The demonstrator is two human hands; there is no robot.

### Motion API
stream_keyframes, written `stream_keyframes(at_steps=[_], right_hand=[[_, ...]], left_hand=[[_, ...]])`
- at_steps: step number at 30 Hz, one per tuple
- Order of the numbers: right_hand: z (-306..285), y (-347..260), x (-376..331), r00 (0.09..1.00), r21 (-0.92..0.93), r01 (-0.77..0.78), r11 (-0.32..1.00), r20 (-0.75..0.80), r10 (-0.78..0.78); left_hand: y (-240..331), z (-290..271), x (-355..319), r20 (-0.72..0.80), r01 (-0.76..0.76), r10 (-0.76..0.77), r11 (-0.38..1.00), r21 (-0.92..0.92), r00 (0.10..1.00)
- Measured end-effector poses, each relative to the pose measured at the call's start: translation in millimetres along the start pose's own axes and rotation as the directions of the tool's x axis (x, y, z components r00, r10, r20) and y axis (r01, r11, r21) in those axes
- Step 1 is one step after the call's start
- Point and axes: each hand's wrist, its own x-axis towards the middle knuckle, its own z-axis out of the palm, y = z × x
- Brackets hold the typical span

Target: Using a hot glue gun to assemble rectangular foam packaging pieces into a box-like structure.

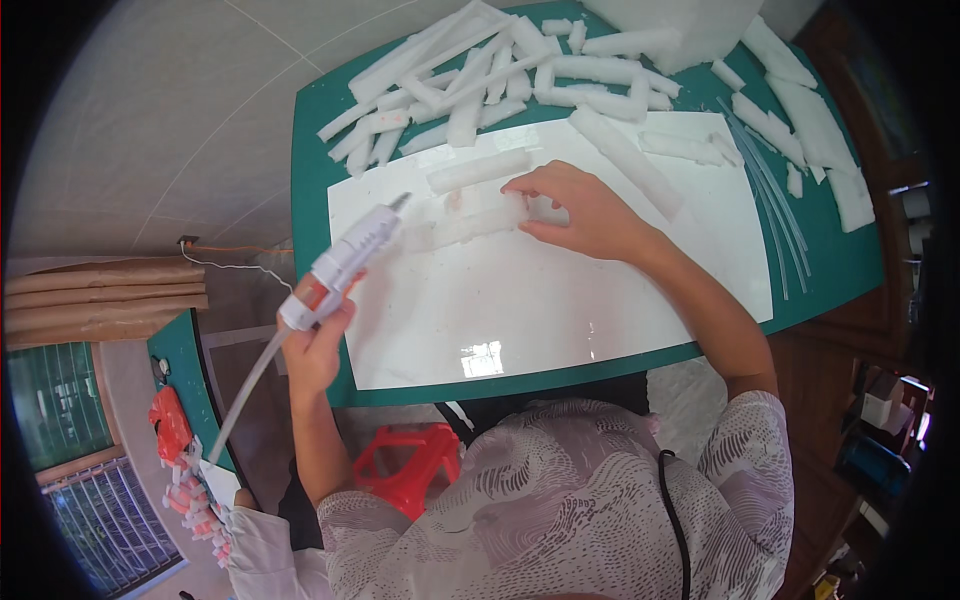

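Observation:
My left hand (318,350) is wrapped round the handle of a white hot glue gun (350,255) with an orange part. Its nozzle points up and to the right over the white board (540,310), and a long clear glue stick (250,390) trails from its back. My right hand (575,210) has its thumb and index finger at the two sides of the right end of a white foam strip (465,228) lying on the board. Just beyond it lies another foam strip (480,170), apart from the first.
Many foam strips and frames (470,80) are heaped along the far edge of the green table (310,150). Clear glue sticks (775,190) and larger foam pieces (810,120) lie at right. A red stool (410,465) stands below. Another person's sleeve (265,555) shows at lower left.

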Motion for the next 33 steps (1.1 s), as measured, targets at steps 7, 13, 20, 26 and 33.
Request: stream_keyframes(at_steps=[7,13,20,26,33], right_hand=[[3,2,0,0.997,-0.012,0.074,0.997,-0.025,-0.074],[3,2,0,0.998,0.001,0.066,0.998,-0.005,-0.066],[2,3,0,0.995,0.003,0.095,0.995,-0.016,-0.095],[2,2,0,0.995,-0.021,0.098,0.995,-0.012,-0.098],[2,3,-1,0.994,-0.029,0.104,0.994,-0.009,-0.104]], left_hand=[[15,42,9,0.230,-0.131,0.099,0.983,0.129,0.968],[9,50,15,0.245,-0.113,0.083,0.987,0.110,0.966],[11,54,17,0.256,-0.130,0.091,0.982,0.137,0.962],[10,55,16,0.237,-0.116,0.085,0.986,0.120,0.968],[4,58,18,0.210,-0.095,0.079,0.993,0.067,0.975]])
